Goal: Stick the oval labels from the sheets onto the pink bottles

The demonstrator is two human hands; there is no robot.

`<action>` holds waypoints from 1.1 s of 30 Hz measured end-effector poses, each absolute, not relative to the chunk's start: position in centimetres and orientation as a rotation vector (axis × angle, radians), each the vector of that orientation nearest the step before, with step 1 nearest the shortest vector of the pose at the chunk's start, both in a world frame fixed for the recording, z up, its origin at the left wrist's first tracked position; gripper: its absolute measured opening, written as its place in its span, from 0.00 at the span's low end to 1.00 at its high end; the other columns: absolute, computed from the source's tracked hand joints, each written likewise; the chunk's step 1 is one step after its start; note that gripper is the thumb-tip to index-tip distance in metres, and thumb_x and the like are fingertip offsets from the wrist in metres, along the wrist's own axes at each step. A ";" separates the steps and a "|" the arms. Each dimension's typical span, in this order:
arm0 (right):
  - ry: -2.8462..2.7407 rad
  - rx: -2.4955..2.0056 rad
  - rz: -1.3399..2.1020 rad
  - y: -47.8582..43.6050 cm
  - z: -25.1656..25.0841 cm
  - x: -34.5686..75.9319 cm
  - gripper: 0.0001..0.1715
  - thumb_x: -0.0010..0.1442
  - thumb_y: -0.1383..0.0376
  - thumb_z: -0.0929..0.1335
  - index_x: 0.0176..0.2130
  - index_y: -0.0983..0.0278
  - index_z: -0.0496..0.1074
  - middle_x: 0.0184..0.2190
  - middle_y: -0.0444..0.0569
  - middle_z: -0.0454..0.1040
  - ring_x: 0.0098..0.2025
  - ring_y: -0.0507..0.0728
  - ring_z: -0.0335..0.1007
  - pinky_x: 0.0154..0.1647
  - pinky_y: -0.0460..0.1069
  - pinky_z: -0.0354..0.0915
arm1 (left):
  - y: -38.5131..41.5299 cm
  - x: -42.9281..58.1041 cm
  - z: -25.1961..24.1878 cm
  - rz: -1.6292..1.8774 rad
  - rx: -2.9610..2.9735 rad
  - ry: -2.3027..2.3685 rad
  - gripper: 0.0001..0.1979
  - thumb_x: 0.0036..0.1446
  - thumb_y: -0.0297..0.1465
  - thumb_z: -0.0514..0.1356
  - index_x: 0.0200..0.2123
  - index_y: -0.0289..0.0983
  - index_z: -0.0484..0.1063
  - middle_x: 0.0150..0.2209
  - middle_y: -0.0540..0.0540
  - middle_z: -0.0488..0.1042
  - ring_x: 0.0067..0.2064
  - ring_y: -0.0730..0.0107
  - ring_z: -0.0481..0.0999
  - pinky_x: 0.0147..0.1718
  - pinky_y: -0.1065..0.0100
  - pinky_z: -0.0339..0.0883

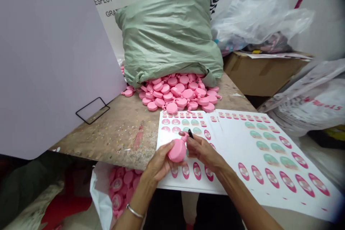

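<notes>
While the left hand (163, 161) holds a round pink case (177, 151) between thumb and fingers, over a sticker sheet (194, 185) at the worktop's (121, 125) front edge, the right hand (203, 151) curls its fingers beside the case's neck; whether they pinch it, I cannot tell. Both forearms slant inward from the near edge.

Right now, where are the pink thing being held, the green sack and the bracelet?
Pink thing (177, 150): head view, middle of its round body.
Green sack (172, 36): head view, middle of its front.
Bracelet (134, 212): head view, middle of its band.
</notes>
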State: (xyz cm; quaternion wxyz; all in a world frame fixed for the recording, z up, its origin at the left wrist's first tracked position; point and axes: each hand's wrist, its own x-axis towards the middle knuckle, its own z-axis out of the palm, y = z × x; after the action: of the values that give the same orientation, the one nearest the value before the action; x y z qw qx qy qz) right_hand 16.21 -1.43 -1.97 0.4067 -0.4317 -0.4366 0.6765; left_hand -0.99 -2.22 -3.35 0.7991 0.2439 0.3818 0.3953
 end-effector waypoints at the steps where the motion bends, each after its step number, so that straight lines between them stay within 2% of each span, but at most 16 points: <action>1: -1.072 -1.054 1.745 -1.8 -2.3 16.0 0.23 0.55 0.48 0.69 0.41 0.64 0.70 0.22 0.38 0.55 0.21 0.46 0.47 0.22 0.44 0.51 | -2.9 -0.9 -3.2 0.789 0.466 0.799 0.21 0.50 0.42 0.65 0.41 0.33 0.73 0.31 0.43 0.73 0.28 0.69 0.73 0.27 0.67 0.72; 3: -1.043 -1.093 1.726 -2.4 -3.2 15.7 0.23 0.54 0.49 0.70 0.37 0.65 0.70 0.20 0.37 0.55 0.20 0.45 0.47 0.20 0.43 0.48 | -4.1 -0.6 -2.8 0.759 0.490 0.811 0.23 0.54 0.45 0.61 0.44 0.32 0.72 0.31 0.42 0.73 0.29 0.68 0.74 0.26 0.66 0.72; 5: -1.044 -1.214 1.617 -3.0 -4.0 15.5 0.23 0.53 0.48 0.70 0.33 0.65 0.69 0.17 0.36 0.55 0.18 0.45 0.47 0.18 0.44 0.46 | -5.0 -0.3 -2.4 0.822 0.665 0.869 0.25 0.58 0.48 0.55 0.47 0.32 0.71 0.36 0.41 0.74 0.33 0.66 0.75 0.29 0.66 0.73; 8: -1.161 -1.347 1.441 -3.6 -4.2 15.1 0.23 0.54 0.46 0.69 0.29 0.64 0.68 0.17 0.38 0.59 0.18 0.47 0.54 0.19 0.45 0.52 | -5.6 0.3 -2.4 0.907 0.971 0.997 0.23 0.55 0.43 0.61 0.49 0.34 0.71 0.42 0.42 0.75 0.37 0.67 0.75 0.36 0.68 0.71; 10: -1.294 -1.396 1.321 -3.5 -3.8 15.0 0.22 0.56 0.46 0.67 0.32 0.63 0.68 0.20 0.40 0.63 0.21 0.50 0.59 0.22 0.46 0.56 | -5.5 0.2 -2.8 0.938 0.982 1.079 0.22 0.52 0.40 0.65 0.46 0.33 0.71 0.40 0.42 0.76 0.33 0.69 0.75 0.33 0.70 0.71; 12: -1.414 -1.463 1.174 -2.7 -3.3 15.2 0.21 0.61 0.47 0.62 0.38 0.61 0.68 0.23 0.42 0.67 0.25 0.52 0.62 0.26 0.47 0.58 | -5.0 -0.7 -3.1 0.991 0.817 1.137 0.20 0.52 0.38 0.64 0.45 0.32 0.70 0.38 0.40 0.77 0.29 0.69 0.75 0.27 0.70 0.71; 14: -1.541 -1.521 0.983 -1.4 -2.9 15.4 0.20 0.65 0.49 0.58 0.39 0.60 0.68 0.27 0.45 0.70 0.29 0.54 0.65 0.30 0.49 0.59 | -4.1 -2.2 -3.3 1.076 0.640 1.168 0.20 0.52 0.36 0.64 0.45 0.32 0.68 0.41 0.38 0.78 0.31 0.68 0.76 0.27 0.69 0.72; 17: -1.777 -1.608 0.651 0.8 -3.2 14.9 0.18 0.66 0.55 0.58 0.31 0.61 0.67 0.30 0.47 0.72 0.34 0.56 0.65 0.36 0.51 0.56 | -2.6 -4.5 -3.3 1.155 0.503 1.170 0.19 0.51 0.33 0.66 0.45 0.30 0.70 0.46 0.34 0.76 0.34 0.68 0.77 0.30 0.69 0.74; 20: -1.962 -1.703 0.416 2.1 -4.3 13.3 0.13 0.64 0.59 0.61 0.31 0.62 0.68 0.28 0.47 0.73 0.34 0.57 0.64 0.38 0.52 0.52 | -1.7 -5.1 -3.5 1.162 0.455 1.127 0.19 0.51 0.34 0.66 0.45 0.30 0.71 0.47 0.34 0.75 0.33 0.68 0.77 0.28 0.70 0.75; 25: -2.014 -1.725 0.190 2.3 -6.6 11.4 0.08 0.64 0.63 0.63 0.37 0.62 0.70 0.30 0.47 0.74 0.36 0.58 0.65 0.38 0.52 0.49 | -1.3 -3.8 -4.5 1.220 0.486 1.119 0.22 0.52 0.39 0.65 0.45 0.31 0.70 0.47 0.35 0.74 0.35 0.64 0.79 0.31 0.66 0.76; 33: -2.065 -1.622 0.008 2.3 -7.5 11.4 0.09 0.64 0.63 0.63 0.34 0.63 0.70 0.28 0.46 0.73 0.34 0.56 0.62 0.38 0.52 0.47 | -1.0 -3.8 -5.7 1.263 0.541 1.117 0.25 0.50 0.41 0.66 0.47 0.31 0.71 0.40 0.40 0.76 0.36 0.64 0.79 0.37 0.66 0.75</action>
State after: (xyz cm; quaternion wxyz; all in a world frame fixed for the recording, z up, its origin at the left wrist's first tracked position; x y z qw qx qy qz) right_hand 11.41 2.28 -7.55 0.2552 -0.5973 -0.7603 0.0031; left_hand -3.82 -1.03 -5.67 0.6328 0.2365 0.4884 0.5523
